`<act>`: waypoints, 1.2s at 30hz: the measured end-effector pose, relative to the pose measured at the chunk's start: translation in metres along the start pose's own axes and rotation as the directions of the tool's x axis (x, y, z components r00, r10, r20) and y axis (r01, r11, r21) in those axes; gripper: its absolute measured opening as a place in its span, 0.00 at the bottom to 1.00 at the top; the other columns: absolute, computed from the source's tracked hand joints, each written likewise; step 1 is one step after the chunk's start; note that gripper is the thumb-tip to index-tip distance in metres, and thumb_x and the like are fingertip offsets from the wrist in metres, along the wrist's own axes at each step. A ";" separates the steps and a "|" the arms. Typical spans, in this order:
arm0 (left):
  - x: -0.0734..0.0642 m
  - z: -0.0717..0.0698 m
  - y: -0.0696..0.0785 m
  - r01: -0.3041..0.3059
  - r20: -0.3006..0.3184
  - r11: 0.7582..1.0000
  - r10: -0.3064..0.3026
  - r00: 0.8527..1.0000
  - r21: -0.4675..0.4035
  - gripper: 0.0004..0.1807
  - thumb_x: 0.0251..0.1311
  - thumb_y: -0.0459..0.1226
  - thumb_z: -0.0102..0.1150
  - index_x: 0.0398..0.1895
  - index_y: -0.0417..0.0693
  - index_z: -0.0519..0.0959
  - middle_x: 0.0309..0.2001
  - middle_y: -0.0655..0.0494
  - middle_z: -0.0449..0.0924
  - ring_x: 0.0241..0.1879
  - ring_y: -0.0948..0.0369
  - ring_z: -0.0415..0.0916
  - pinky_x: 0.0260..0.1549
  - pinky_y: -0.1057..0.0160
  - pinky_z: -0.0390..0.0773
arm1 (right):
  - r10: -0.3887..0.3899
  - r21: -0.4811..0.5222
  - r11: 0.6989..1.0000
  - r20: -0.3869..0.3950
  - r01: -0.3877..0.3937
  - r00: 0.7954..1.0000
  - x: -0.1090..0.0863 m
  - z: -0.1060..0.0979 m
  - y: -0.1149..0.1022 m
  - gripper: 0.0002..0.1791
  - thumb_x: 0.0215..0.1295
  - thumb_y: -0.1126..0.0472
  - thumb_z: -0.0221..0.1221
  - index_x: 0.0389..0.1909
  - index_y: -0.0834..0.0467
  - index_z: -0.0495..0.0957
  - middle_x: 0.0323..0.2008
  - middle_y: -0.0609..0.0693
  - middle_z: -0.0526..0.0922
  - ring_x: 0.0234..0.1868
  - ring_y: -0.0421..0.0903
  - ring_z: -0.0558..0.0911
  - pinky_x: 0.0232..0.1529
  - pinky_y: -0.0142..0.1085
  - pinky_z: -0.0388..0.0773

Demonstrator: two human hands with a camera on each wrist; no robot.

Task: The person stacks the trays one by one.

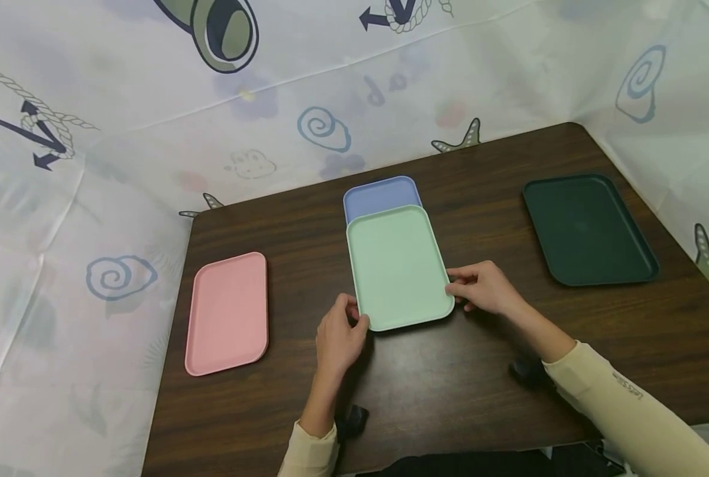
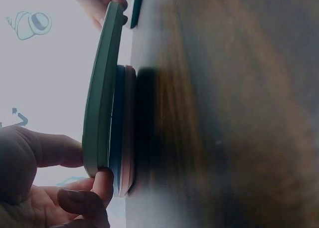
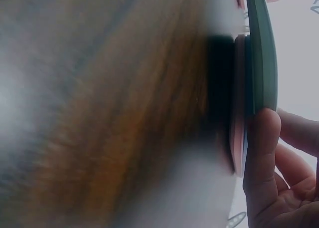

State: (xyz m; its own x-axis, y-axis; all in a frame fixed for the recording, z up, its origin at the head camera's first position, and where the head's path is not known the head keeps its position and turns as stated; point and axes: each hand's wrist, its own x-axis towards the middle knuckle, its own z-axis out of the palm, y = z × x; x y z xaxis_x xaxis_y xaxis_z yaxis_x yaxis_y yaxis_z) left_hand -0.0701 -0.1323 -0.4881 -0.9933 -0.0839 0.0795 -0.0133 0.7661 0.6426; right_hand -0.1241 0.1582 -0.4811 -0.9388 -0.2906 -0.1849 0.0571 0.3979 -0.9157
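A light green tray (image 1: 399, 265) is held by both hands near its front corners. My left hand (image 1: 338, 336) pinches its left edge, thumb on the rim and fingers beneath. On the opposite edge my right hand (image 1: 487, 287) grips it in the same way. Behind and below lies a blue tray (image 1: 381, 197), largely covered by the green one. Both wrist views show a pinkish tray (image 2: 128, 133) directly under the blue tray (image 3: 246, 98); the head view hides it. The green tray's near end is raised above these two.
A pink tray (image 1: 228, 315) lies on the left of the brown table (image 1: 307, 232), and a dark green tray (image 1: 590, 230) on the right. A printed white cloth (image 1: 169, 152) hangs behind the table and along its sides.
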 end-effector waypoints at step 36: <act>0.088 0.004 -0.007 0.009 -0.036 1.000 -0.008 0.999 0.030 0.12 0.58 0.37 0.57 0.45 0.49 0.79 0.33 0.58 0.76 0.30 0.55 0.72 0.33 0.51 0.73 | 0.079 0.041 0.996 -0.087 -0.075 0.993 0.079 -0.012 -0.016 0.20 0.65 0.66 0.61 0.57 0.68 0.78 0.36 0.61 0.84 0.26 0.44 0.83 0.29 0.38 0.82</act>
State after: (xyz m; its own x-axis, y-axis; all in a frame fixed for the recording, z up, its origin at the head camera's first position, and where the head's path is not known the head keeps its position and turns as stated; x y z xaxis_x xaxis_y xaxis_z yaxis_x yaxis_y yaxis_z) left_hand -0.1581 -0.1430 -0.4888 -0.9884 -0.1126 0.1020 -0.0253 0.7842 0.6200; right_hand -0.2036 0.1394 -0.4762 -0.9573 -0.1820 -0.2246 0.1414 0.3828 -0.9129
